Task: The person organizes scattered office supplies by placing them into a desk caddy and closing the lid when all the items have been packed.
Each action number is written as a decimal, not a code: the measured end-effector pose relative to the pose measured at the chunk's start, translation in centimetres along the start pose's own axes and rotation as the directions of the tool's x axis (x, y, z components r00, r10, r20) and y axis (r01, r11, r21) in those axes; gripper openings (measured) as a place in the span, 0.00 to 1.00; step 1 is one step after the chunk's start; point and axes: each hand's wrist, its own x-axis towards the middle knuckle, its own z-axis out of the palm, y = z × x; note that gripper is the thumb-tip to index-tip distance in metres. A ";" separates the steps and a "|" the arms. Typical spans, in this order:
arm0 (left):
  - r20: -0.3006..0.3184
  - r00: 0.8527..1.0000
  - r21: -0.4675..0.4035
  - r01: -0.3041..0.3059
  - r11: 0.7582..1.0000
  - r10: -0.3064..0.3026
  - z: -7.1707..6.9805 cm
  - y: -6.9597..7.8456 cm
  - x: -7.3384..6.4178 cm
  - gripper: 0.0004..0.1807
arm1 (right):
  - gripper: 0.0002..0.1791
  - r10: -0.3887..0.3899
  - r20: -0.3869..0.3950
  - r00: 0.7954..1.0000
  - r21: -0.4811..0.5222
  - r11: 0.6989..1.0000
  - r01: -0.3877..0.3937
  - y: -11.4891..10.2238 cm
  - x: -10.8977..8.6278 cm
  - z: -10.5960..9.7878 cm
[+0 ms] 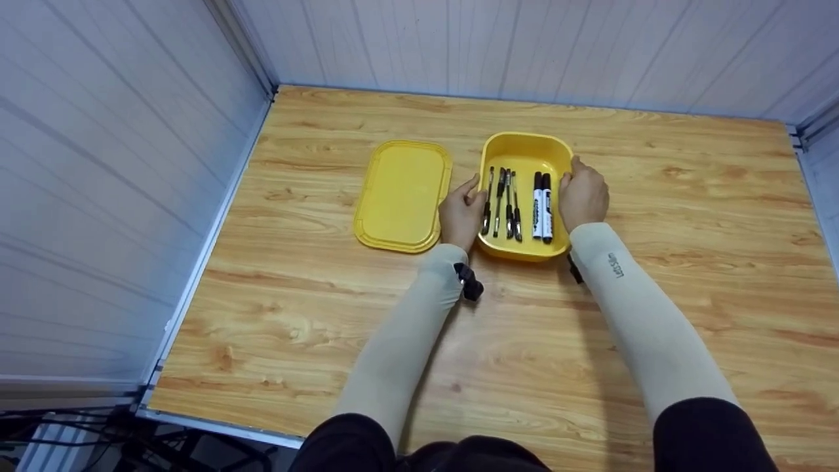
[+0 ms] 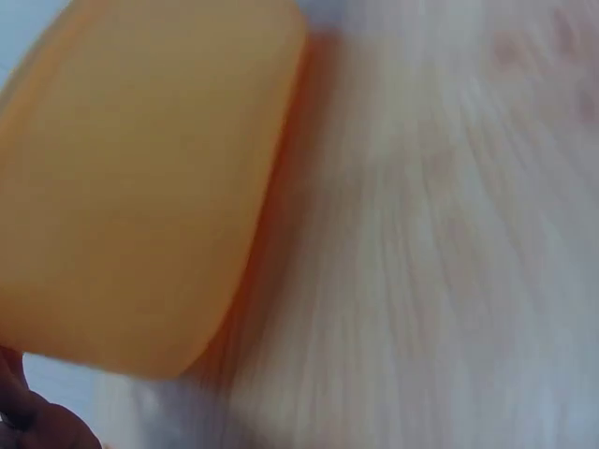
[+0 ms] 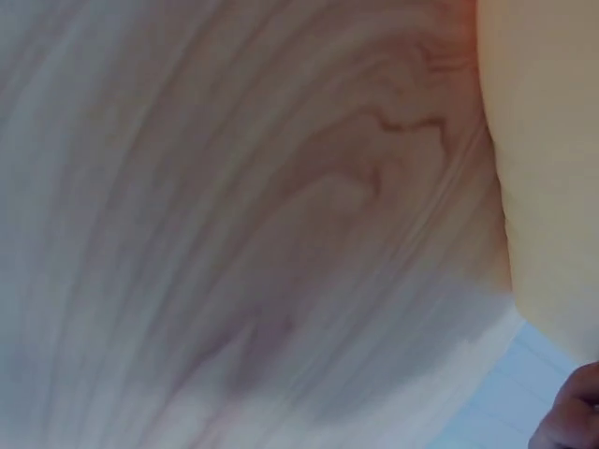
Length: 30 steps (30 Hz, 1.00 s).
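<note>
A yellow plastic box (image 1: 524, 252) stands uncovered in the head view. Several slim black pens (image 1: 509, 216) lie in its left half, and two black-and-white markers (image 1: 543, 210) lie side by side toward the right. My left hand (image 1: 461, 215) holds the left side, thumb at the rim. At the opposite side my right hand (image 1: 583, 195) grips the wall, with its thumb over the rim. The left wrist view is filled partly by the box's outer wall (image 2: 140, 187), with fingers (image 2: 51, 426) at the lower corner. Much of the box is out of the right wrist view.
A yellow lid (image 1: 405, 193) lies flat on the wooden table (image 1: 295, 314), just left of the box and close to my left hand. White panel walls (image 1: 419, 46) border the table at the back and sides.
</note>
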 end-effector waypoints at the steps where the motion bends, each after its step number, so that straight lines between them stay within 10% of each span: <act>1: 0.006 1.000 0.032 -0.018 0.999 0.018 -0.1 0.1 0.1 0.21 | 0.24 -0.003 -0.002 1.000 -0.014 1.000 0.003 -0.1 0.0 -0.1; 9: 0.026 0.998 0.199 -0.062 0.978 0.058 -3.1 1.1 0.3 0.25 | 0.22 -0.041 -0.052 0.998 -0.076 0.996 0.037 -0.2 0.2 0.0; 16: -0.161 0.976 0.360 -0.079 0.930 0.145 -12.2 -1.2 0.6 0.21 | 0.23 -0.047 -0.050 0.998 -0.077 0.996 0.043 -0.2 0.2 0.0; 20: -0.283 0.957 0.453 0.074 0.889 0.064 -16.9 -4.3 -0.2 0.19 | 0.22 -0.040 -0.053 0.998 -0.081 0.996 0.035 -0.3 0.3 0.1; 24: -0.274 0.961 0.472 0.159 0.867 -0.027 -18.4 -6.7 -1.2 0.19 | 0.23 -0.023 -0.043 0.999 -0.077 0.997 0.019 -0.2 0.4 0.1; 30: -0.263 0.948 0.260 0.246 0.934 -0.177 -18.2 -7.5 -2.2 0.17 | 0.25 0.012 0.006 1.000 -0.068 0.998 -0.011 -0.1 0.3 0.1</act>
